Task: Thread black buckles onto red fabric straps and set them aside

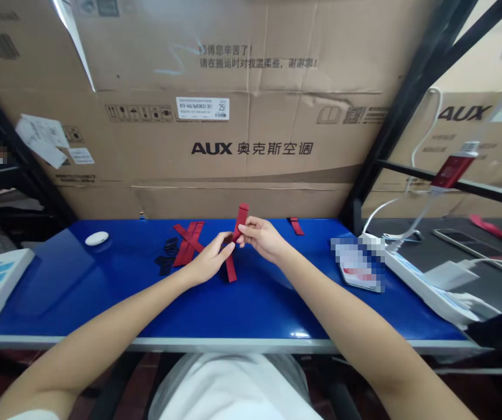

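From where I stand, the person has a red strip (243, 217) in front of them, over the middle of the blue table (268, 318), one end towards twelve o'clock, the other near six. The left hand (211, 260) is nearly closed, thumb and fingers pinching it midway; the right hand (260, 238) grips it just above, thumb against curled fingers. Their grip covers the middle, so it may be more than one piece.

Reckoning from that strip, a few more red strips (186, 249) lie crossed at nine o'clock, with black pieces (167, 255) just past them. A short red piece (296, 226) sits between two and three. Towards three to four lies a phone (358, 271), beside a white power strip (428, 290). A cardboard box (251, 175) stands at twelve.
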### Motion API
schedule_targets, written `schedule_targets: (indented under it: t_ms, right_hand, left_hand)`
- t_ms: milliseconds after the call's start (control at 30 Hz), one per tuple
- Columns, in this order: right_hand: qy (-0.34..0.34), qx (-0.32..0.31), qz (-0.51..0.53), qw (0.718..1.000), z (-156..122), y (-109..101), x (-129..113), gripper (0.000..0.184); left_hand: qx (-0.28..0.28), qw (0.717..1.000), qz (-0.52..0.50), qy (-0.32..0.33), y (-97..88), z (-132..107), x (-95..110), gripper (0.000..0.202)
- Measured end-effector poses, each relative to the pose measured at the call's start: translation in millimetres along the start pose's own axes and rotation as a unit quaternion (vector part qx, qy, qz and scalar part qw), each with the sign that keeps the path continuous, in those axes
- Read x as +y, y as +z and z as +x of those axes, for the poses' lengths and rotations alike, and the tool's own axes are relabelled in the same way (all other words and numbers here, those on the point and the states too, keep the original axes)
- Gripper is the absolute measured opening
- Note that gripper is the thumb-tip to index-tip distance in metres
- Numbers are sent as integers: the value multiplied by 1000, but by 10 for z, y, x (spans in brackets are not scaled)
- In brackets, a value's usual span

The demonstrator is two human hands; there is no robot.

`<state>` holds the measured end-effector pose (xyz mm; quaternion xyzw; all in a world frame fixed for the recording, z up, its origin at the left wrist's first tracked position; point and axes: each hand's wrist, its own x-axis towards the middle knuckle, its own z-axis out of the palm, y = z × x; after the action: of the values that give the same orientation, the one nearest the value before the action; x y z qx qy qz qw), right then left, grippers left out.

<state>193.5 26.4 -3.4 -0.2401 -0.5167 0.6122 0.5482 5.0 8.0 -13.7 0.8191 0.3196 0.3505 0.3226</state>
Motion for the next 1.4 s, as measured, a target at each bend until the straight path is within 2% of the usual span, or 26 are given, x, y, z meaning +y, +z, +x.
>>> schedule_targets:
  t_ms: [67,167,267,367,400,467,567,667,800,867,933,1000,1067,1167,1233,1267,1333,1367,1400]
  right_hand:
    - [-12,7,-3,1000,5,53,13,34]
    - [-49,69,14,996,25,40,-68,34]
    - [-80,129,43,987,28,-88,-277,37]
    - [-90,172,57,979,-20,-243,-514,36]
    - [-81,170,59,980,-45,-278,-573,33]
    - [-39,142,64,987,-96,-297,-635,29]
    - [48,62,55,995,-149,-178,-577,29]
    - [88,-3,26,996,-159,48,-389,31]
    - [57,-12,-3,998,-133,244,-117,32]
    - [54,-10,-17,998,-115,235,-46,31]
    - [60,-14,-49,997,-101,169,-34,32]
    - [78,-10,-105,991,-89,76,-60,32]
    - [104,10,-175,979,-75,-21,-90,25]
    - [122,43,-288,949,-47,-175,-110,16]
    - [99,76,-410,904,-25,-304,-116,14]
    - [82,98,-491,862,-14,-380,-121,16]
    - [70,141,-636,756,9,-554,-136,27]
    - [86,160,-682,709,19,-647,-144,35]
    - [114,177,-708,674,27,-740,-151,42]
  left_hand:
    - [-27,999,-16,-9,27,-14,31,36]
    - [-53,995,-58,-56,25,-54,32,37]
    - [-98,988,-80,-84,-27,-118,8,37]
    - [-140,985,-56,-83,-101,-160,-7,38]
    - [-129,987,-53,-79,-125,-156,-10,38]
    - [-64,994,-66,-68,-167,-118,-10,37]
    - [25,994,-92,-54,-204,-40,15,38]
    - [8,992,-114,-62,-187,-33,93,41]
    - [-47,989,-119,-80,-112,-100,175,47]
    - [-31,994,-64,-79,-112,-93,132,47]
    - [15,996,34,-77,-175,-33,19,45]
    - [54,986,136,-85,-308,62,-133,45]
    - [45,971,210,-105,-489,156,-285,45]
    - [31,934,315,-162,-764,232,-451,47]
    - [48,890,393,-225,-910,235,-521,46]
    - [60,867,425,-252,-969,228,-548,46]
    - [80,836,464,-283,-1067,211,-591,48]
    - [89,828,473,-287,-1108,203,-608,50]
    - [96,825,478,-287,-1145,197,-622,51]
